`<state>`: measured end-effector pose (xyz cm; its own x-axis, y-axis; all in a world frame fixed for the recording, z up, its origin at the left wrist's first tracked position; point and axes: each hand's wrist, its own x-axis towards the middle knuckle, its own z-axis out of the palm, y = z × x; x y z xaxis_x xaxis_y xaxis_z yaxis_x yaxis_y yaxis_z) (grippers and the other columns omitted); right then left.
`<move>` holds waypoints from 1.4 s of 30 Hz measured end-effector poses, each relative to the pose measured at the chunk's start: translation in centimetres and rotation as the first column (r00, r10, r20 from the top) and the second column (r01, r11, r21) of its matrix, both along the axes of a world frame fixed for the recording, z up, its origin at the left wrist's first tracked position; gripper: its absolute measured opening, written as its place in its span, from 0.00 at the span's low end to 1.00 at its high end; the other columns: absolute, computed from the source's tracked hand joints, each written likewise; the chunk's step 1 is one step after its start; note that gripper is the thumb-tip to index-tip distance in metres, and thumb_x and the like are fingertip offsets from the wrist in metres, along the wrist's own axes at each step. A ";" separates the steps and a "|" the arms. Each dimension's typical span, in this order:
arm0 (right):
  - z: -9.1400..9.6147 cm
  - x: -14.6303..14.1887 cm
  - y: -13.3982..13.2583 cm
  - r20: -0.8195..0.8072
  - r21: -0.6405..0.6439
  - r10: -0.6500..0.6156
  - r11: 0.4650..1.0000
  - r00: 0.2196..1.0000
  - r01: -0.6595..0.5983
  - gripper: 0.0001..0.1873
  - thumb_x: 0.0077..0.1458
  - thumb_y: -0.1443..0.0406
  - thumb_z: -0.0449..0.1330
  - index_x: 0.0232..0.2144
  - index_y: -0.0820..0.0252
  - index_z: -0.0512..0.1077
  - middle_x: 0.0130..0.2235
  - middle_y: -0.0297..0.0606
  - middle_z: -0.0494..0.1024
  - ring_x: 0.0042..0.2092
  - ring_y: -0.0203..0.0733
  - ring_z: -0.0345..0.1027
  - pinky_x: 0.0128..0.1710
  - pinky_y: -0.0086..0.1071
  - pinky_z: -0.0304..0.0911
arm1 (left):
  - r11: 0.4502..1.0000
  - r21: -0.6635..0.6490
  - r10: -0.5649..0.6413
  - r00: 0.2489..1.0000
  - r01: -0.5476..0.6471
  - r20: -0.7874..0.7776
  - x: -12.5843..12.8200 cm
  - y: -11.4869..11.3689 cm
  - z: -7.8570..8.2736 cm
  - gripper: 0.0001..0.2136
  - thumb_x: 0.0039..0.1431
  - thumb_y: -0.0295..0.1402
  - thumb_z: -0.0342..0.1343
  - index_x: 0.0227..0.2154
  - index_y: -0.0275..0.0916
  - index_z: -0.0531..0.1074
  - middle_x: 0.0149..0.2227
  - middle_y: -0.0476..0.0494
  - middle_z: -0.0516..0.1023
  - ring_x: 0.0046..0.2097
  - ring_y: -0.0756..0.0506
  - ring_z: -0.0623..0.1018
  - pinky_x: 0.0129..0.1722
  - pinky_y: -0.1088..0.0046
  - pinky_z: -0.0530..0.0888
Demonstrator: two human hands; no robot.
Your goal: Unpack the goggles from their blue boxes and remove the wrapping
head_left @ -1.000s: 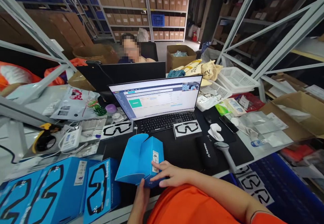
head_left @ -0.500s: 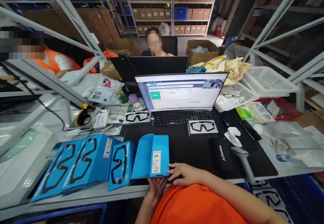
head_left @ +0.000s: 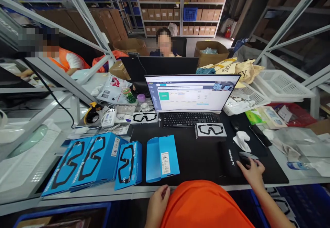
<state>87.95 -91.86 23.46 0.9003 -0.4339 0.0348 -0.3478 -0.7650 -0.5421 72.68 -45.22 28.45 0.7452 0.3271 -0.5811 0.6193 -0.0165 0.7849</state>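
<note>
My right hand is at the grey barcode scanner, its fingers closed round the handle, which they mostly hide. Beside it lies a black pouch with white lettering. My left hand hangs at the table's front edge, fingers curled together and holding nothing visible. Just beyond it, a blue box lies with a white label on top and a flap spread to the left. Left of that, a smaller blue box printed with black glasses stands by two larger ones.
A monitor and keyboard stand behind the black mat. Two white glasses boxes lie near the keyboard. At right are a crumpled white cloth, a phone and white baskets. Another person sits behind the monitors.
My right hand has left the flapped blue box and moved right to the scanner. My left hand has let go of the box and drawn back to the table edge. The view has shifted slightly.
</note>
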 end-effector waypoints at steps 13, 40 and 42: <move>0.8 -0.1 6.4 -0.094 0.467 0.105 0.883 0.990 -0.049 0.48 0.42 0.52 0.62 0.65 0.60 0.58 0.57 0.49 0.74 0.57 0.56 0.69 0.56 0.46 0.64 | 0.910 0.015 -0.404 0.878 0.414 0.256 6.8 -4.7 4.6 0.18 0.53 0.48 0.62 0.41 0.41 0.81 0.38 0.36 0.84 0.40 0.36 0.82 0.44 0.61 0.77; 10.1 -0.1 16.9 0.008 0.962 0.642 0.205 0.767 -0.182 0.33 0.39 0.54 0.71 0.50 0.54 0.74 0.49 0.47 0.78 0.52 0.55 0.72 0.50 0.48 0.67 | 0.762 -0.628 0.343 0.920 -0.155 0.189 15.5 -8.1 6.8 0.33 0.48 0.50 0.60 0.56 0.36 0.70 0.50 0.35 0.80 0.59 0.32 0.74 0.60 0.53 0.70; 11.0 -0.2 18.3 0.030 0.964 0.666 0.178 0.745 -0.198 0.30 0.43 0.49 0.69 0.46 0.58 0.75 0.44 0.48 0.80 0.47 0.54 0.75 0.44 0.45 0.69 | 0.641 -0.734 0.350 0.936 -0.223 0.022 16.0 -8.6 8.6 0.32 0.55 0.52 0.54 0.55 0.34 0.71 0.48 0.33 0.81 0.55 0.32 0.77 0.56 0.52 0.73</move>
